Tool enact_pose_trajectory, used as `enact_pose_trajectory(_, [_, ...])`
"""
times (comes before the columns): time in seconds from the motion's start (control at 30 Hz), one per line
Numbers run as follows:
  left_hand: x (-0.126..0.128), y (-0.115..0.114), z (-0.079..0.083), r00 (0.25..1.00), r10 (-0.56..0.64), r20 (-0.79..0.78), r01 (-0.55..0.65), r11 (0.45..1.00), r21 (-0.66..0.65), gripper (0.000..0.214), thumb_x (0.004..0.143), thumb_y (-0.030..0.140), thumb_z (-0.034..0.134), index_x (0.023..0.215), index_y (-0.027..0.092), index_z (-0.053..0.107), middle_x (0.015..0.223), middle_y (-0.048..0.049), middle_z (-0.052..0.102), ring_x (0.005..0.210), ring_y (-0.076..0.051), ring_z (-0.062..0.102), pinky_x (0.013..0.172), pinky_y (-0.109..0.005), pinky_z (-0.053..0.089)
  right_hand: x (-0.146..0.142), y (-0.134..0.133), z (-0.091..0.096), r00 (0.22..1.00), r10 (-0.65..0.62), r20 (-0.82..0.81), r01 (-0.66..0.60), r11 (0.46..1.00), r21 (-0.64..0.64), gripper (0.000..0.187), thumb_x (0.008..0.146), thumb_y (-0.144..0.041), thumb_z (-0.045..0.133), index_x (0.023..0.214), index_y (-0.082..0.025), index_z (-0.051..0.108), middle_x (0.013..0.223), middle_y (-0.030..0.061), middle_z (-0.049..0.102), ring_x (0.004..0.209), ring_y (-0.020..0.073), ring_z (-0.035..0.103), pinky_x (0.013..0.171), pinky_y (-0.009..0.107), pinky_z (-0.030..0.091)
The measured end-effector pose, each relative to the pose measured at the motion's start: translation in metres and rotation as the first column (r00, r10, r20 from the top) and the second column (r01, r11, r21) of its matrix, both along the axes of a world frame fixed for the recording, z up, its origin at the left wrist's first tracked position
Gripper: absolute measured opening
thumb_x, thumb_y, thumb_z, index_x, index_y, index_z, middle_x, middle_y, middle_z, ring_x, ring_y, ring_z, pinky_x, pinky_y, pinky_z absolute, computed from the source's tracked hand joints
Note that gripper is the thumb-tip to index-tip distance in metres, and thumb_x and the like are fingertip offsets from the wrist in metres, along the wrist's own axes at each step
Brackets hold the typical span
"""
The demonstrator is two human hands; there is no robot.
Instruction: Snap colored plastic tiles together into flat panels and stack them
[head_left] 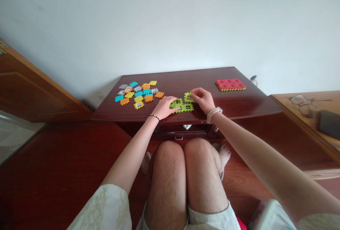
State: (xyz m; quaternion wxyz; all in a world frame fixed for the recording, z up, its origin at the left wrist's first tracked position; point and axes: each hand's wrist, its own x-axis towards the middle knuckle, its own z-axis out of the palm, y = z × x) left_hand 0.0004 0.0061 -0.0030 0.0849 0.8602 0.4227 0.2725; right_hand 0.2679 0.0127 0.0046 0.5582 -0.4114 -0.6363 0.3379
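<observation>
**Fingers [193,93] Pinching a Green Piece [188,97] on the Table [186,80]**

The right hand [203,100] is closing its fingertips on the little green piece, and they look like they are gripping it. That piece is sitting right up against the top of a bigger green shape [182,106]. The left hand [164,108] is lying on the green shape and pressing down on it. Its fingers are lying over the green, but I cannot tell if they are gripping it or just resting there.

The green shape is lying flat near the front edge of the dark red table, between the two hands. A few green pieces are already joined up in it, and it has small square holes.

Some work looks done. A red mat [230,85] made of joined pieces is lying flat on the right side of the table, well apart from the hands. Lots of work looks left. A big bunch of loose pieces [138,95] is lying on the left side of the table. They are blue, orange, yellow and gray, and they are not joined to the green shape. Some are touching each other, and some are lying a little on top of others.
</observation>
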Motion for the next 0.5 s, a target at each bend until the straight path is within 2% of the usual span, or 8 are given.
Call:
enact_pose_trajectory(0.27, [-0.0005,0.0009,-0.0001,1.0,-0.004,-0.004,0.004,1.0,-0.008,0.047,0.101,0.046,0.081,0.14,0.021,0.074,0.146,-0.012,0.075,0.138,-0.032,0.066,0.125,-0.05,0.05,0.0,0.0025,-0.001,0.998,0.05,0.03,-0.05,0.999,0.011,0.034,0.086,-0.055,0.086,0.101,-0.026,0.076,0.112,0.0076,0.083,0.108,0.0291,0.078,0.108,0.049,0.062])
enact_pose_trajectory(0.5, [0.0001,0.0015,0.0005,1.0,-0.012,0.002,0.012,1.0,0.003,0.044,0.101,0.043,0.081,0.139,0.021,0.075,0.144,-0.0114,0.076,0.135,-0.031,0.067,0.124,-0.049,0.05,-0.0007,0.0018,-0.0015,0.997,0.062,0.056,-0.063,0.998,0.021,0.027,0.087,-0.046,0.083,0.101,-0.024,0.076,0.109,0.0076,0.083,0.105,0.0285,0.078,0.105,0.048,0.062])
